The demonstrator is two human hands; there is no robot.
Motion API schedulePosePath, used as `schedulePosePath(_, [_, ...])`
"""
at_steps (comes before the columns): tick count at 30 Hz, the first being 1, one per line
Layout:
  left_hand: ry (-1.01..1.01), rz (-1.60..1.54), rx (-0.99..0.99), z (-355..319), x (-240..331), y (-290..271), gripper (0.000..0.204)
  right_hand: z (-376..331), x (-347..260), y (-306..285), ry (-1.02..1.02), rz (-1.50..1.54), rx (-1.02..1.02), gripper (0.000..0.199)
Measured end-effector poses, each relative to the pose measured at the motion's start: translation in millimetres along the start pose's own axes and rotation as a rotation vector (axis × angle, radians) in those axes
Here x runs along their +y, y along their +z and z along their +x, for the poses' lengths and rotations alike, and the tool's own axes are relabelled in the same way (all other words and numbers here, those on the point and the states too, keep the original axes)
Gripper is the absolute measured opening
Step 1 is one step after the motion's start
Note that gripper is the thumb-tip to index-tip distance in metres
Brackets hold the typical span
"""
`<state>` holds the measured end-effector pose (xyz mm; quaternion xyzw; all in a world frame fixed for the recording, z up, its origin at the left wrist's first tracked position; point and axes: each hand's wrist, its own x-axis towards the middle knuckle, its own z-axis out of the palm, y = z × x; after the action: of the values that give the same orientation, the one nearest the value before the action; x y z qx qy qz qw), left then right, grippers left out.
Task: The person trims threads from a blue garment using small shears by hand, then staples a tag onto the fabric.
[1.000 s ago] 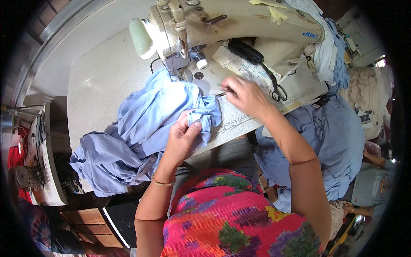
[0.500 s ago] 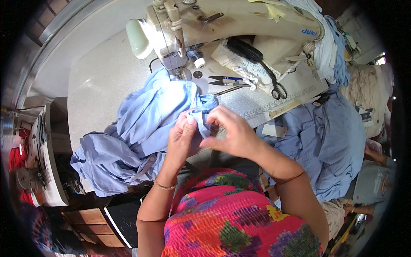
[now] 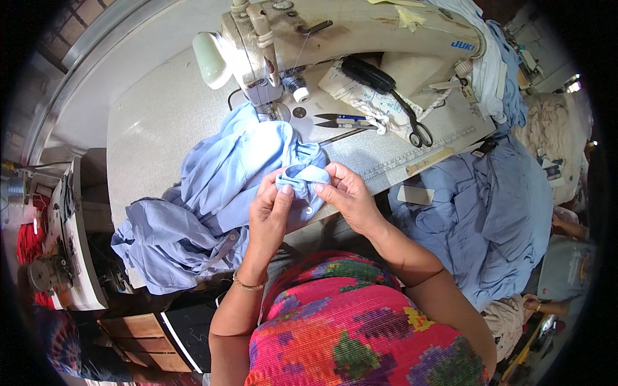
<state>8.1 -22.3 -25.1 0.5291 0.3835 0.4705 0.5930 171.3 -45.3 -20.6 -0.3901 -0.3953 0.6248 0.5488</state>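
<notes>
A light blue shirt lies bunched on the sewing table, its far part by the needle area of the sewing machine. At its near right end a folded band with a white button is lifted between my hands; whether it is a cuff or the collar I cannot tell. My left hand pinches the left side of this band, thumb on top. On the band's right side my right hand grips it between thumb and fingers. More buttons show on the part of the shirt hanging over the table's near edge.
Thread snips and black-handled scissors lie right of the needle, beside a black-handled tool and a white cloth. A heap of blue garments with a white tag fills the right side. Another person's hand shows at far right.
My right hand, its thumb and fingers spread apart before, has closed on the band's right side. The band is now opened out between both hands, and its button has come into view.
</notes>
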Motion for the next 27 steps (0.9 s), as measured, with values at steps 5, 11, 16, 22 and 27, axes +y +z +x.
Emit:
schedulePosePath(5, [0.09,0.248,-0.02,-5.1,13.9,5.0,0.018,0.7,7.3,-0.1,-0.12,-0.057,0.016,0.026])
schedulePosePath(11, [0.249,0.679,-0.201,-21.2,36.9,8.0,0.028,-12.3,-3.7,8.4,-0.048,-0.088,-0.063,0.048])
schedulePosePath(16, [0.234,0.758,-0.173,-3.2,67.3,-17.5,0.018,-16.9,2.1,9.1,-0.123,-0.422,-0.069,0.039])
schedulePosePath(22, [0.614,1.441,-0.173,41.0,59.3,-41.5,0.038,-19.1,-7.4,34.9,-0.31,-0.657,-0.459,0.032])
schedulePosePath(27, [0.448,1.528,0.181,33.7,71.6,-107.1,0.031,-2.8,-3.3,38.1,-0.343,-0.644,-0.408,0.031])
